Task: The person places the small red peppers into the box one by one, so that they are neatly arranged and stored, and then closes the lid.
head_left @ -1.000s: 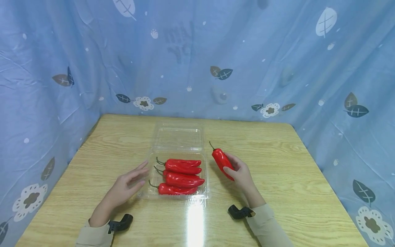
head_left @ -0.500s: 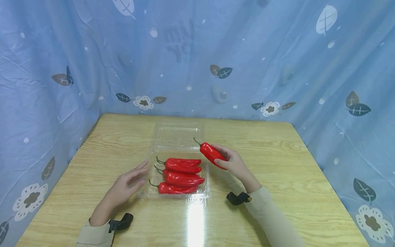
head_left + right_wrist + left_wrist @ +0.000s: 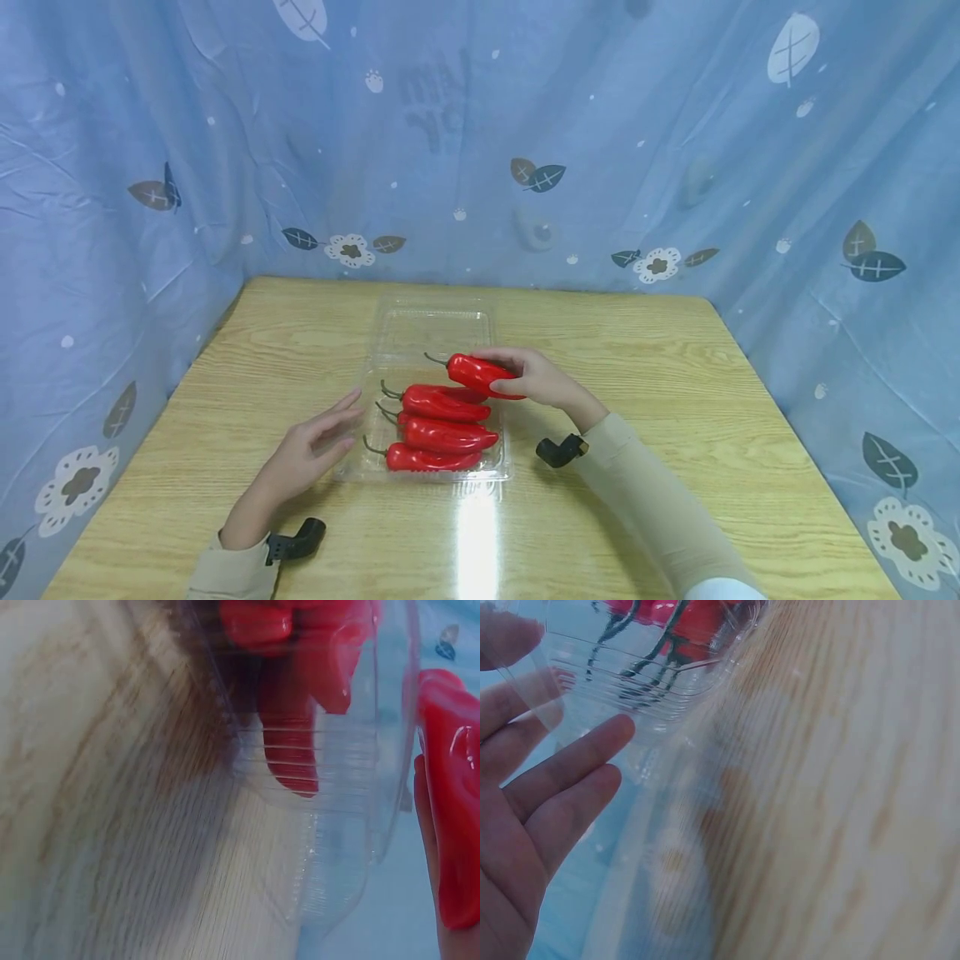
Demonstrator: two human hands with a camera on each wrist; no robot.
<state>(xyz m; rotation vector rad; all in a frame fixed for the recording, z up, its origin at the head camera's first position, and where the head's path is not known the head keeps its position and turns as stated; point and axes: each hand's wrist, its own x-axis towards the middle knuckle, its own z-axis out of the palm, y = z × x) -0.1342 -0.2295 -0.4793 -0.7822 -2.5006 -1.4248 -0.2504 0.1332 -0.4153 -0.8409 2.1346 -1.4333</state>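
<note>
My right hand [image 3: 536,377] grips a red pepper [image 3: 471,372] by its tip end, above the far part of a clear plastic box [image 3: 363,467]. The pepper's dark green stem points left. Several other red peppers [image 3: 448,436] lie side by side in the box, stems to the left. Beside the box's left wall is my left hand [image 3: 311,446], fingers extended; in the left wrist view its fingers [image 3: 581,754] are around the clear wall, and I cannot tell if they press it. The right wrist view has the held pepper [image 3: 456,787] at its right edge.
The box's hinged lid [image 3: 435,329] lies folded back on the wooden table [image 3: 637,358], behind the peppers. A blue patterned curtain [image 3: 465,150] hangs along the back and both sides. Each wrist wears a black camera mount [image 3: 562,450].
My right hand has carried the held pepper leftward, from beside the box to above its far part. The pepper has turned closer to level. My left hand has stayed in place.
</note>
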